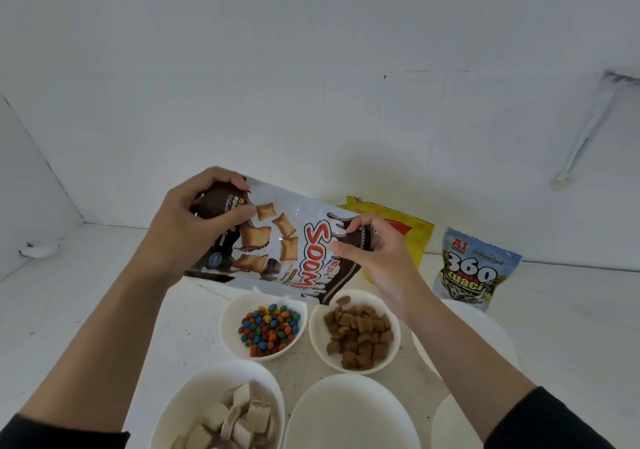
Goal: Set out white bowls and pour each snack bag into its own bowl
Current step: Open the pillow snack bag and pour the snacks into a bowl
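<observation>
- The Soomi snack bag (277, 240) is held in the air, tilted with its far end up at the left and its dark end down at the right, above the back row of bowls.
- The left hand (201, 220) grips the bag's raised end, fingers curled over the top edge and thumb across the front.
- The right hand (377, 258) pinches the low dark end between thumb and curled fingers.
- The bag reads "SOOMi" in big red letters, with pictures of tan pillow-shaped snacks; the smaller print is too blurred to read.
- Right under the low end sits a white bowl of brown pillow snacks (355, 331).
- Just to its left is a white bowl of coloured candies (265, 327).
- Nearer the person are a bowl of pale wafer pieces (221, 410) and a plain white bowl (349, 414).
- Two more white bowls (485, 331) show partly at the right, one of them behind the right arm.
- All stand on a white speckled surface (183, 327).
- A yellow bag (391, 227) stands behind the right hand by the wall.
- Beside it stands a pouch (476, 268) marked "A1", "360" and "KUACI".
</observation>
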Demonstrator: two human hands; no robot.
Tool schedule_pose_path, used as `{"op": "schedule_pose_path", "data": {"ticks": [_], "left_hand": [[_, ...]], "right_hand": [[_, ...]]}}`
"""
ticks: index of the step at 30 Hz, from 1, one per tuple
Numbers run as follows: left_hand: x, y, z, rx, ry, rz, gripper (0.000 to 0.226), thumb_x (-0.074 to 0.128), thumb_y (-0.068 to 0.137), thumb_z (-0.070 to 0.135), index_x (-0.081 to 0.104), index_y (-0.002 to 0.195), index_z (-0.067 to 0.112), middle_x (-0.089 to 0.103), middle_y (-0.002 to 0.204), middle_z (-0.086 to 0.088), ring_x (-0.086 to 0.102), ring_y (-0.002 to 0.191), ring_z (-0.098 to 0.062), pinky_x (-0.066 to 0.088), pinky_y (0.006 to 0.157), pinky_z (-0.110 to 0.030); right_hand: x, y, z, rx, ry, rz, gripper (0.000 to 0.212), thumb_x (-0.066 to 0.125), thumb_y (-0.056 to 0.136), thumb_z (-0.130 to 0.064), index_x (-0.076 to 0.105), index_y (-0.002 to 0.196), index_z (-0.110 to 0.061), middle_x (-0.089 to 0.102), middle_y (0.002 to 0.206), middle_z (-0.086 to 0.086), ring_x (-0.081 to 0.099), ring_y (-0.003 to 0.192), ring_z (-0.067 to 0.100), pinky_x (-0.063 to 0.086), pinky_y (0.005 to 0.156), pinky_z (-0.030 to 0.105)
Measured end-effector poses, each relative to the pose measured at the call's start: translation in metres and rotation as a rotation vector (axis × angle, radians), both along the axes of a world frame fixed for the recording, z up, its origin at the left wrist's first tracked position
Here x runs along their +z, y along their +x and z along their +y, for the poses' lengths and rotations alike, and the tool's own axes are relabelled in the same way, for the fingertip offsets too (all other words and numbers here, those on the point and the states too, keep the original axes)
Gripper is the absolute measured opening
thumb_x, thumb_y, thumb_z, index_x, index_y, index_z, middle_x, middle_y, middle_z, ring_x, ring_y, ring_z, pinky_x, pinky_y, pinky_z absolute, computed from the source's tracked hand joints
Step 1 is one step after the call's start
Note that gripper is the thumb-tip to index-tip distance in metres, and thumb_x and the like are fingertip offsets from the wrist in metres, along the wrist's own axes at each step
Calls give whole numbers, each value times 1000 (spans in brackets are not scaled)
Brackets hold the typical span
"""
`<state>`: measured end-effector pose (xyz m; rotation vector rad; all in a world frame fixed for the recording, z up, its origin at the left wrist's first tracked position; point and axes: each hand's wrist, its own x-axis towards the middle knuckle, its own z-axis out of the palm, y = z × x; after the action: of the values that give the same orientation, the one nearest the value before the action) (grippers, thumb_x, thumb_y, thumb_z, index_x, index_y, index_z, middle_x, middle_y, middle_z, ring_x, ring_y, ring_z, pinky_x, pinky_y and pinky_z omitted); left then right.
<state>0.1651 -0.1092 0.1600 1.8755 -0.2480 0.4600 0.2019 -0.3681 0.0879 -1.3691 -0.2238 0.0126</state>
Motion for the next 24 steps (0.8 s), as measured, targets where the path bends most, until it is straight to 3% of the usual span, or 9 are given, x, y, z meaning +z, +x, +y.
{"op": "schedule_pose_path", "data": {"ticks": [6,13,19,24], "left_hand": [[12,3,-8,2,82,-27,26,79,83,20,68,106,21,68,108,18,70,101,-11,64,69,-30],[-6,12,-31,-49,169,64,28,84,79,24,69,103,24,69,110,14,71,101,-14,64,73,-31],[59,16,-48,-74,377,-103,30,82,81,35,67,107,34,68,109,21,67,99,3,58,73,-15],[69,20,-56,-134,576,-116,32,74,88,40,62,118,41,64,117,18,61,107,0,56,90,-27]], "right_hand": [[-4,0,-4,-32,27,-8,28,82,79,-2,61,93,-13,74,103,9,75,92,24,61,73,35],[-51,-8,-11,-57,74,176,34,84,76,-2,58,96,-8,72,114,15,75,97,31,61,77,40],[-20,0,-14,-60,288,54,32,82,72,-4,57,90,-10,75,103,8,73,97,29,58,79,36],[-31,-2,-18,-52,359,124,31,77,74,0,52,90,-9,72,105,8,72,94,26,58,71,34]]}}
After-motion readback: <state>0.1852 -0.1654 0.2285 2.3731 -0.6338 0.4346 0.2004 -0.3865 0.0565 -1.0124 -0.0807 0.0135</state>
